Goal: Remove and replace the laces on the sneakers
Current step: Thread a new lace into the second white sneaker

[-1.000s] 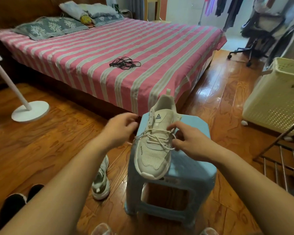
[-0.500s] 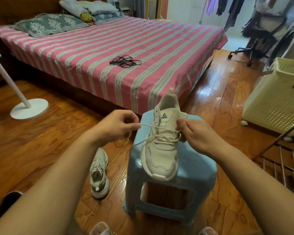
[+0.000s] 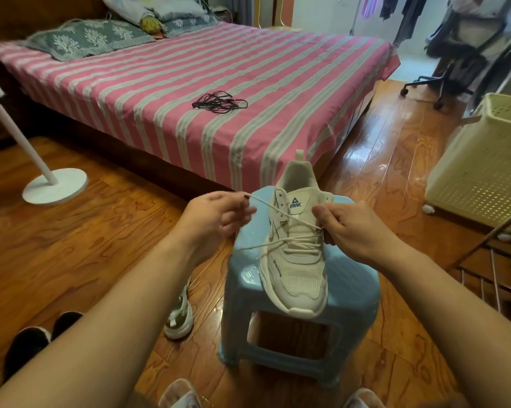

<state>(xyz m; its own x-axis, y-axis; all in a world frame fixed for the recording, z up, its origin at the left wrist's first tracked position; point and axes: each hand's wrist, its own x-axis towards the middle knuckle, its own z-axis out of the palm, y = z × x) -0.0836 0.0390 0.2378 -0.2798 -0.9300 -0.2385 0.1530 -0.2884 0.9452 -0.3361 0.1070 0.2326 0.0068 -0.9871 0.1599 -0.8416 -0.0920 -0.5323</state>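
Observation:
A white sneaker (image 3: 295, 260) lies on a light blue plastic stool (image 3: 351, 293), toe toward me. Its white lace (image 3: 278, 209) is partly threaded across the lower eyelets. My left hand (image 3: 216, 219) pinches one lace strand and holds it taut out to the left of the shoe. My right hand (image 3: 348, 228) grips the lace at the shoe's right eyelets, fingers curled. The second white sneaker (image 3: 180, 313) sits on the floor left of the stool, partly hidden by my left forearm. A bundle of black laces (image 3: 219, 102) rests on the bed.
The pink striped bed (image 3: 189, 83) stands right behind the stool. A white fan base (image 3: 54, 187) is on the floor at left, a cream laundry basket (image 3: 481, 172) and metal rack (image 3: 498, 275) at right. Black slippers (image 3: 30, 346) lie at lower left.
My left hand has pulled the lace strand out to the left and up, drawing it straight across the tongue. The right hand stays at the eyelets.

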